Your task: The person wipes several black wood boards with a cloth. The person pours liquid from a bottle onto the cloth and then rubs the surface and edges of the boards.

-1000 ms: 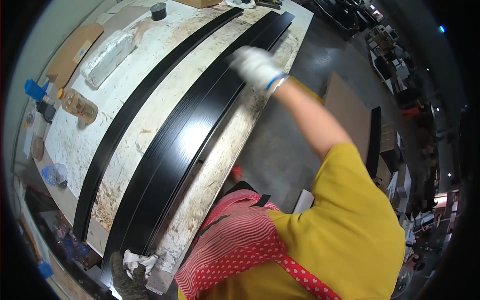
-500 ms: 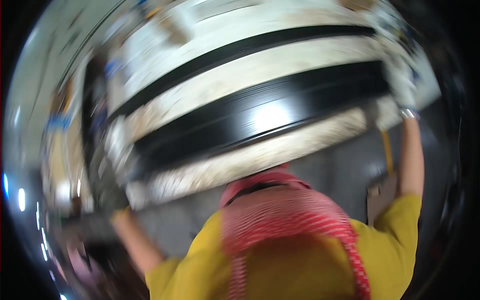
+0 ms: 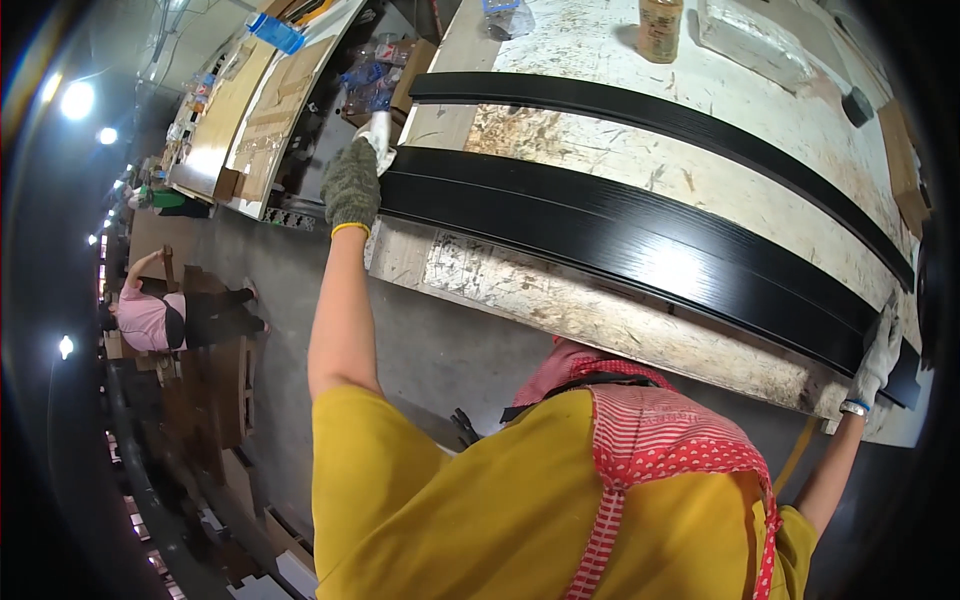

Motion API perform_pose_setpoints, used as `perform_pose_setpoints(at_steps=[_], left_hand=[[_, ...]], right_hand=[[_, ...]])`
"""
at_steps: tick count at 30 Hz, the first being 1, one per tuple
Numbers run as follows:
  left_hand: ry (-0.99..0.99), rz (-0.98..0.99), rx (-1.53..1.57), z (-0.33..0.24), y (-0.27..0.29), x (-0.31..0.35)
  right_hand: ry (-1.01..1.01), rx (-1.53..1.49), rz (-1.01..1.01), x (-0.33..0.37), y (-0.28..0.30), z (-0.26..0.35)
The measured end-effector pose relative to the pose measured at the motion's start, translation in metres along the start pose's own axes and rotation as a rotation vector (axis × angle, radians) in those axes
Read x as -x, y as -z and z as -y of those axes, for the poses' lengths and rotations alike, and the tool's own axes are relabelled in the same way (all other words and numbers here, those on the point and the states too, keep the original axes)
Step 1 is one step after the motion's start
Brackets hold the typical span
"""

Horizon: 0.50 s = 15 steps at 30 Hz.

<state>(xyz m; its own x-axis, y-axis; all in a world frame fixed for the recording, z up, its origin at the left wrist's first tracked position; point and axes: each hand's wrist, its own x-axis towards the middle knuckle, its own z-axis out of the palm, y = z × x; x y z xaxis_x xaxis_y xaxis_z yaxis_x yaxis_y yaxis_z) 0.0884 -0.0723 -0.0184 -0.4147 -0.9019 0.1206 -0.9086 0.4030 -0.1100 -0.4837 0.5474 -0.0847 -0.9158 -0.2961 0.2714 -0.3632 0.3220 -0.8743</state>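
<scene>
A long black panel (image 3: 600, 225) with a glossy, finely grooved face lies along the near side of a scuffed white worktable (image 3: 540, 275). At its left end is my left hand (image 3: 354, 185), in a grey knit glove with white material showing at the fingers. Those fingers close on the panel's end, though their tips are partly hidden. Near the opposite end, my right hand (image 3: 880, 358), in a white glove, has its fingers wrapped over the panel. Beyond it, roughly parallel and apart from both hands, lies a narrower black strip (image 3: 650, 125).
On the far table stand a bottle of brownish liquid (image 3: 659, 28), a clear plastic-wrapped block (image 3: 755, 42) and a small black piece (image 3: 857, 106). A box of plastic bottles (image 3: 375, 85) sits beyond my left hand. Another person in pink (image 3: 152, 318) is at far left.
My view has swung round and sharpened: the panel now slopes down to the right instead of up. Both hands stay at its ends.
</scene>
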Motion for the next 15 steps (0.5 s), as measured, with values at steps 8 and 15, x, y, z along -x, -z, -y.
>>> perform_pose_setpoints(at_steps=[8,15], left_hand=[[-0.794,-0.407,0.419,-0.151,0.002,0.105],[-0.255,-0.260,0.403,0.033,-0.042,0.019]], right_hand=[[-0.128,0.174,-0.075,-0.019,0.027,-0.040],[-0.009,0.375,-0.160,-0.021,-0.001,-0.021]])
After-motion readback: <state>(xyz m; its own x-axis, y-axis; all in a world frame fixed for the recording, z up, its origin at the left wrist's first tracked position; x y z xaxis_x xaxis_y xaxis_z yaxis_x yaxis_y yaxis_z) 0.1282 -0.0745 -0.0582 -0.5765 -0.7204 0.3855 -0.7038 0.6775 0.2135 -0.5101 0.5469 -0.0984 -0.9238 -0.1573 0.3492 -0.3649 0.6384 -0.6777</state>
